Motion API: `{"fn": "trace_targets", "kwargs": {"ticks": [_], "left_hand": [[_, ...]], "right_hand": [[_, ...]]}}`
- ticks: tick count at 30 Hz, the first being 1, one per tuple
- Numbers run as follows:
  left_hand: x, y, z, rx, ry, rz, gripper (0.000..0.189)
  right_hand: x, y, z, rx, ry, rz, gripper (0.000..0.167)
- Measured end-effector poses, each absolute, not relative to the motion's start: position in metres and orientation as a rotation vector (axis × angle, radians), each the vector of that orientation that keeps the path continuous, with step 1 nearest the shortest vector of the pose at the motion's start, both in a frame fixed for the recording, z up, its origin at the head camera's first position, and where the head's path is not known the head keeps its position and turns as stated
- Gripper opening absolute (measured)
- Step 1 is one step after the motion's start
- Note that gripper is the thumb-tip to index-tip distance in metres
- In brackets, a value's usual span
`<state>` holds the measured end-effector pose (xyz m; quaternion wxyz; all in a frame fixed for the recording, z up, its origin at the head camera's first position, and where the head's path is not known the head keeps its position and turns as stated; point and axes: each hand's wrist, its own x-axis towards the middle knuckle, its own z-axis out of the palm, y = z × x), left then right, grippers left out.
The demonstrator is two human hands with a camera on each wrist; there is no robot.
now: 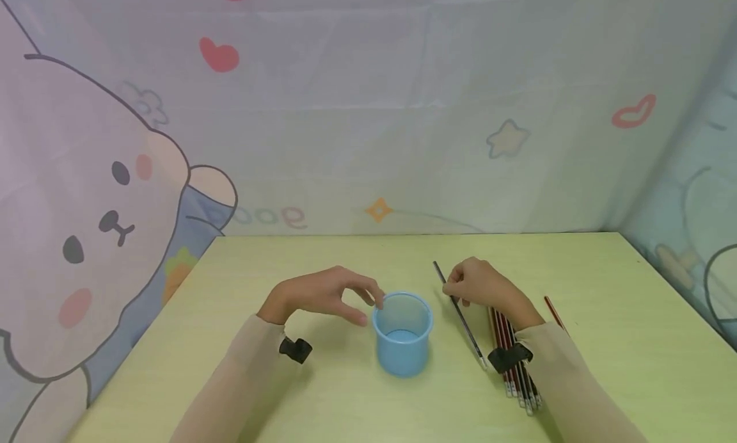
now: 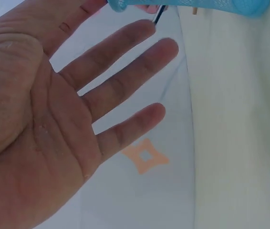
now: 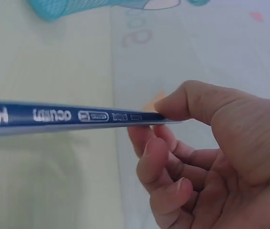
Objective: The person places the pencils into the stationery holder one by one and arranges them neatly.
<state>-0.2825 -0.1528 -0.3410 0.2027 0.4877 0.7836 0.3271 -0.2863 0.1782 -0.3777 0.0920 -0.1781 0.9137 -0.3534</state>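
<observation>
A light blue cup (image 1: 403,358) stands upright on the table, its inside bare. Beside its left rim is my left hand (image 1: 334,292), fingers spread and slightly bent. The fingertips reach the rim, though whether they touch it I cannot tell; in the left wrist view the palm (image 2: 39,119) holds nothing. My right hand (image 1: 482,284), right of the cup, pinches a dark blue pencil (image 1: 469,333) between thumb and fingers. It slants with its eraser end toward me. White lettering with "HB" shows on the pencil (image 3: 54,115) in the right wrist view.
Several dark and red-striped pencils (image 1: 523,392) lie in a bundle under my right wrist, erasers toward me. A single reddish pencil (image 1: 555,312) lies right of that forearm, partly hidden. Behind the pale yellow table (image 1: 322,398) hangs a printed cloth (image 1: 357,110).
</observation>
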Motion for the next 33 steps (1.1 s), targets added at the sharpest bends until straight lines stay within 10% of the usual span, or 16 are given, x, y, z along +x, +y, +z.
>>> {"fn": "trace_targets", "kwargs": {"ticks": [21, 33], "left_hand": [[-0.278, -0.136, -0.339, 1.436, 2.183, 0.839, 0.015], [-0.278, -0.140, -0.341, 1.430, 2.155, 0.867, 0.018]], "right_hand": [[-0.238, 0.165, -0.300, -0.464, 2.848, -1.833, 0.028], [-0.238, 0.121, -0.324, -0.767, 2.738, -1.797, 0.014]]}}
